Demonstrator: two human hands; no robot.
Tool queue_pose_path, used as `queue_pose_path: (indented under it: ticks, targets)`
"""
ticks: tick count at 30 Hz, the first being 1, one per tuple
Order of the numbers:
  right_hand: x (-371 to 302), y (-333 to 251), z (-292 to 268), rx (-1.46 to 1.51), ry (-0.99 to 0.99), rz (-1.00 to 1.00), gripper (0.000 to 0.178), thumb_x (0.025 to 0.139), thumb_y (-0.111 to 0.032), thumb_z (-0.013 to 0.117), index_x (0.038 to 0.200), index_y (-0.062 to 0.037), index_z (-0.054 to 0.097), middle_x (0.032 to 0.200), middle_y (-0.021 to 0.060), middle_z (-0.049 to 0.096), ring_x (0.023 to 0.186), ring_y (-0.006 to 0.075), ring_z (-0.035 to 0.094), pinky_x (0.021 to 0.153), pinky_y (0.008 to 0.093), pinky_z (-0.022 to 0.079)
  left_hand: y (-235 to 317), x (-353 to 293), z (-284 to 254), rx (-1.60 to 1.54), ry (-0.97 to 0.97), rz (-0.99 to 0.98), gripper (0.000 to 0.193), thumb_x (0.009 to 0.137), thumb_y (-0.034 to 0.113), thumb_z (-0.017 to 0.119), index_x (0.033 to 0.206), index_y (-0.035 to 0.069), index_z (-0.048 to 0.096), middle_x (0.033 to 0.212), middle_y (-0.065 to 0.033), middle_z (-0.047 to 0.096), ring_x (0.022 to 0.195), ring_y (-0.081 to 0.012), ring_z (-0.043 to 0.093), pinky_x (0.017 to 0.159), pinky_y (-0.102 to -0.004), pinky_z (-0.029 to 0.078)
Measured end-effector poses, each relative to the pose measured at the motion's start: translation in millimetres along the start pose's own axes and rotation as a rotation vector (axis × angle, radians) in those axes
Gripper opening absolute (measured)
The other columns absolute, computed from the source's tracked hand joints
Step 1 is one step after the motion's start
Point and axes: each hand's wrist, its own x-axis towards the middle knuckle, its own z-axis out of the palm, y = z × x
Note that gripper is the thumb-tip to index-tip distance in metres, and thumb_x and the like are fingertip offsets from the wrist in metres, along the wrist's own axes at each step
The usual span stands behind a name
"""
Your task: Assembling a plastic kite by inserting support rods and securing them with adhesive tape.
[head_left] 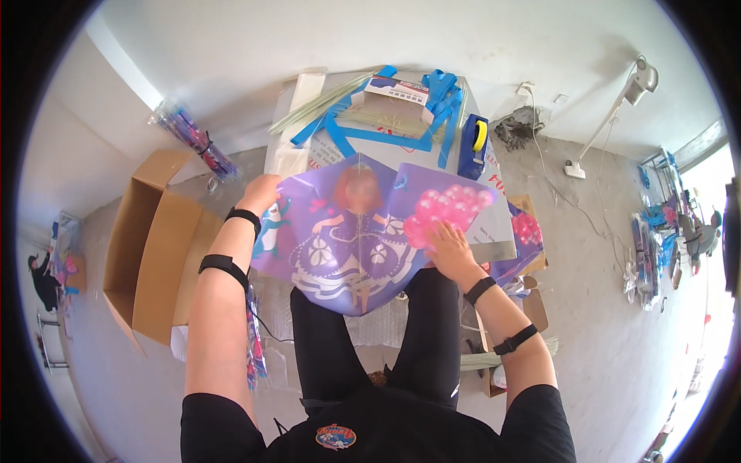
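- Where the purple printed sheet (359, 231) spreads between the two hands, over the near edge of the worktable (500, 231) and the thighs, its long axis runs left to right, with a crease near the middle.
- At its upper left edge, the left hand (265, 191) is nearer the rim, fingers curled and pinching the material.
- Farther in, the right hand (451, 251) lies on the pink balloon print, palm down, fingers extended and parted, pinching nothing.
- Beyond lie blue strips (370, 140), a small carton (397, 89) with printed lettering and a blue tape dispenser (468, 158).
- Red lettering, partly covered, marks the worktable's top; a round emblem (336, 437) with script sits on the black shirt (386, 432).
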Motion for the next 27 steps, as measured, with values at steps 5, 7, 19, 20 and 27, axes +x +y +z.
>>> queue_pose_path:
  ticks: [5, 7, 19, 20, 27]
  targets:
    - [4, 51, 34, -0.053, -0.007, 0.137, 0.057, 0.090, -0.033, 0.056, 0.140, -0.0121, 0.041, 0.148, 0.0138, 0.035, 0.139, 0.0316, 0.030, 0.113, 0.0494, 0.025, -9, 9, 13, 0.057, 0.075, -0.010, 0.014, 0.077, 0.008, 0.063, 0.090, 0.008, 0.066, 0.087, -0.0176, 0.066, 0.082, -0.0357, 0.064, 0.070, -0.0445, 0.049]
    - [4, 65, 47, -0.015, 0.030, 0.163, 0.056, 0.091, -0.031, 0.056, 0.141, -0.0127, 0.040, 0.148, 0.0135, 0.035, 0.139, 0.0309, 0.030, 0.112, 0.0489, 0.026, -19, 16, 22, 0.223, 0.114, 0.058, 0.012, 0.078, 0.008, 0.060, 0.089, 0.009, 0.066, 0.086, -0.0175, 0.066, 0.080, -0.0354, 0.065, 0.068, -0.0443, 0.049]
    - [11, 80, 68, -0.011, 0.031, 0.257, 0.059, 0.092, -0.036, 0.053, 0.145, -0.0156, 0.036, 0.152, 0.0109, 0.030, 0.141, 0.0287, 0.027, 0.115, 0.0474, 0.021, 79, -14, 113, 0.092, 0.320, 0.488, 0.045, 0.087, 0.019, 0.057, 0.130, 0.009, 0.051, 0.137, -0.0148, 0.046, 0.129, -0.0332, 0.041, 0.107, -0.0481, 0.034]
    - [13, 81, 67, -0.015, 0.030, 0.261, 0.059, 0.092, -0.036, 0.053, 0.145, -0.0156, 0.036, 0.152, 0.0109, 0.030, 0.141, 0.0287, 0.027, 0.115, 0.0474, 0.021, 101, -27, 136, 0.064, 0.274, 0.492, 0.049, 0.089, 0.024, 0.056, 0.135, 0.011, 0.046, 0.142, -0.0145, 0.041, 0.132, -0.0325, 0.038, 0.108, -0.0492, 0.032]
    - [8, 88, 66, 0.000, 0.071, 0.280, 0.057, 0.092, -0.036, 0.052, 0.143, -0.0143, 0.039, 0.151, 0.0133, 0.032, 0.141, 0.0299, 0.026, 0.115, 0.0485, 0.019, 130, -60, 194, 0.032, 0.201, 0.179, 0.056, 0.097, 0.043, 0.043, 0.145, 0.015, 0.035, 0.153, -0.0099, 0.029, 0.141, -0.0288, 0.026, 0.114, -0.0508, 0.018]
